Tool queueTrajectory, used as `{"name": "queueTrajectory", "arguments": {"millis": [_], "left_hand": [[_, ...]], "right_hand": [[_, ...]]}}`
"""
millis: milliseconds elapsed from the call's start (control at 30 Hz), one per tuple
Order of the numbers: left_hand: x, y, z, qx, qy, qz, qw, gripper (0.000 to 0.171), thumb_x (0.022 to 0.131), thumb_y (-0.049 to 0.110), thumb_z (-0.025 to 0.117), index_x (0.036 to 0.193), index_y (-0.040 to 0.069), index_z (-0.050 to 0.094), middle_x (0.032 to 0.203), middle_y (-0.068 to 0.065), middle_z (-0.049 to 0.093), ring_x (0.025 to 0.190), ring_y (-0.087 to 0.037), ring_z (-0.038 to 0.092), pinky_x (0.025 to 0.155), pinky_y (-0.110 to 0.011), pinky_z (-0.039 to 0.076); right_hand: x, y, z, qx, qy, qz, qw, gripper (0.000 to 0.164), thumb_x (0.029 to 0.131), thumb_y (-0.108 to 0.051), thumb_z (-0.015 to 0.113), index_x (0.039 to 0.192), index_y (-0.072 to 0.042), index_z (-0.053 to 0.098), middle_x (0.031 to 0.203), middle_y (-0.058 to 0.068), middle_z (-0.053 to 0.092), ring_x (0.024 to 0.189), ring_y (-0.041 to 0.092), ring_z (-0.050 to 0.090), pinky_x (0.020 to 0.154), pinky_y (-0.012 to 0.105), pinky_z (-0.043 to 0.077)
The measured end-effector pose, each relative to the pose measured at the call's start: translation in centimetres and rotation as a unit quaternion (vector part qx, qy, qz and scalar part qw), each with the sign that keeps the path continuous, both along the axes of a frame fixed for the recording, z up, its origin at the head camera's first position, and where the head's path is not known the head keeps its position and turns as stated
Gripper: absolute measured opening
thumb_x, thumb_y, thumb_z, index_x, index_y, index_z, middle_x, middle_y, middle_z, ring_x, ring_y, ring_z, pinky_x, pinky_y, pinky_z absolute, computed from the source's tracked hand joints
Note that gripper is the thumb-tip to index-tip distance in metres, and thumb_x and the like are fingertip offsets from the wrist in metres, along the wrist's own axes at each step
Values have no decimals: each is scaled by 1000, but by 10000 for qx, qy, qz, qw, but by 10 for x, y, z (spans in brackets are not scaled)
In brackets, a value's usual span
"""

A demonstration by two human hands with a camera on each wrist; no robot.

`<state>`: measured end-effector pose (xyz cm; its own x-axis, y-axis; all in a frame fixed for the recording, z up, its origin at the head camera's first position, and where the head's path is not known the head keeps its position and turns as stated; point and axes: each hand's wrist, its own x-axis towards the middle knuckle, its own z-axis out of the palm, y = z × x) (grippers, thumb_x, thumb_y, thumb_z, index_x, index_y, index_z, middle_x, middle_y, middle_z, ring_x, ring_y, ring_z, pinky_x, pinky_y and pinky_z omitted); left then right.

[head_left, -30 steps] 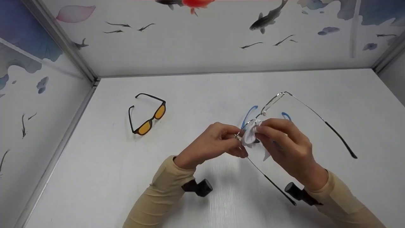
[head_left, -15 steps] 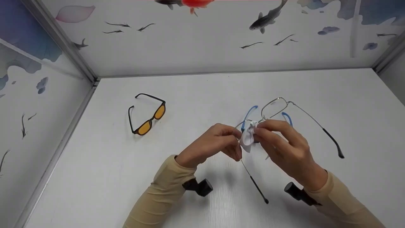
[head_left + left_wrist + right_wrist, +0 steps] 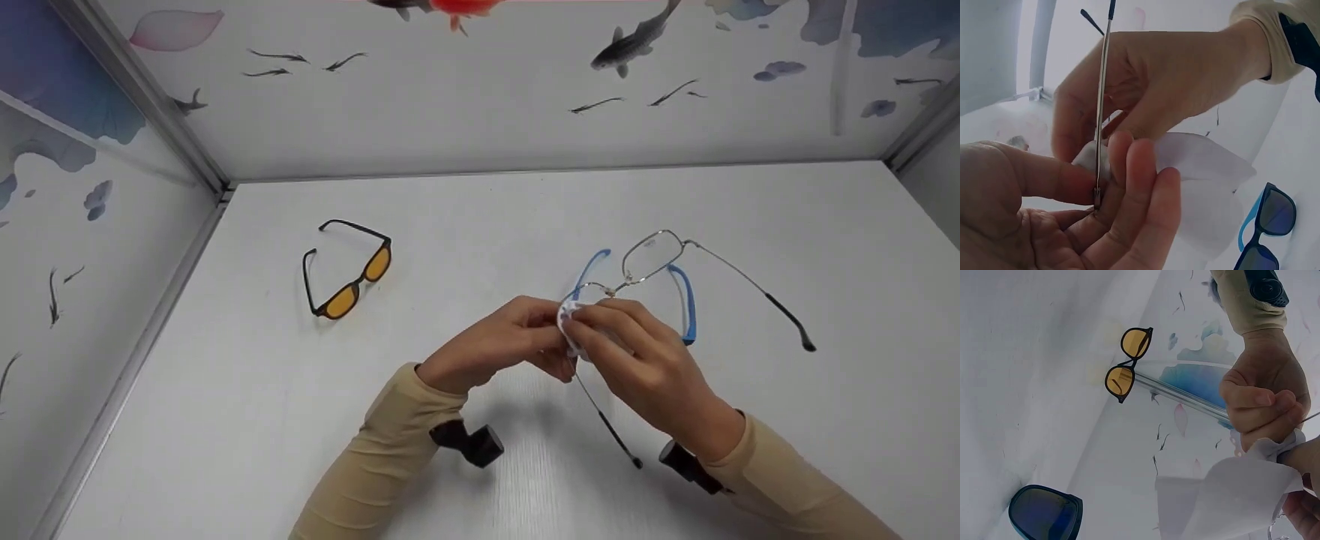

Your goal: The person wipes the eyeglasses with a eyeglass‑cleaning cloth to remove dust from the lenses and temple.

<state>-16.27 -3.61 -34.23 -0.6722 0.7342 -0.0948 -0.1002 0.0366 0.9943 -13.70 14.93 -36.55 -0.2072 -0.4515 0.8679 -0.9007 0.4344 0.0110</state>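
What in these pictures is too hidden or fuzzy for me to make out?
Head: most of one lens of the metal glasses, behind the white cloth and right hand.
Head: the small mark on their other lens, too tiny to read.
Head: the front of the blue glasses, behind the right hand.
Left wrist: their lower end, cut off by the bottom edge.
Right wrist: most of them, beyond the bottom edge.

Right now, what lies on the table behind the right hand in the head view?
Blue-armed glasses: parts of both arms show, but the right hand covers their lenses.
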Motion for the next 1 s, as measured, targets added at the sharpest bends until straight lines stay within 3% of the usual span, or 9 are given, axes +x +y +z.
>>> {"name": "queueTrajectory", "arguments": {"millis": [233,433,600,767,867,1000], "left_hand": [[-2,-2,-1,223,-142,1,9996,19,97,3,51,110,-8,60,75,-4,65,70,-14,64,78,-37,55],[-2,0,-2,377,-243,57,9990,16,96,-1,53,109,-9,60,71,-6,67,70,-17,67,78,-39,56],[-1,3,-2,466,-303,-177,9983,18,95,-3,52,112,-9,57,71,-6,67,69,-18,67,78,-40,56],[1,6,-4,441,-308,-262,9982,16,95,-3,53,110,-7,56,69,-6,67,67,-17,67,77,-39,56],[1,5,-3,489,-299,-201,9982,18,94,-4,53,112,-7,56,69,-6,66,68,-18,67,77,-40,56],[0,0,-2,506,-299,-155,9981,22,93,-5,52,114,-7,55,69,-8,66,68,-19,67,77,-41,56]], "right_hand": [[-2,4,3,44,-114,-175,9998,22,99,-1,49,95,3,70,94,16,65,84,30,63,67,36,55],[0,0,7,-488,-6,-172,9987,19,98,-1,53,89,3,68,88,16,62,78,29,61,64,34,53],[1,-2,8,-1111,126,-136,9936,14,96,-2,57,88,4,67,88,16,61,76,31,60,81,23,51],[-1,1,5,-1325,164,-634,9890,15,97,-6,58,88,3,66,89,16,59,75,33,59,92,19,45],[-3,1,3,-1131,139,-529,9921,16,97,-7,57,87,2,66,87,17,60,72,31,59,78,23,52],[-4,4,3,-647,-113,-529,9964,20,99,-10,55,88,0,68,87,15,63,73,29,61,62,38,52]]}}
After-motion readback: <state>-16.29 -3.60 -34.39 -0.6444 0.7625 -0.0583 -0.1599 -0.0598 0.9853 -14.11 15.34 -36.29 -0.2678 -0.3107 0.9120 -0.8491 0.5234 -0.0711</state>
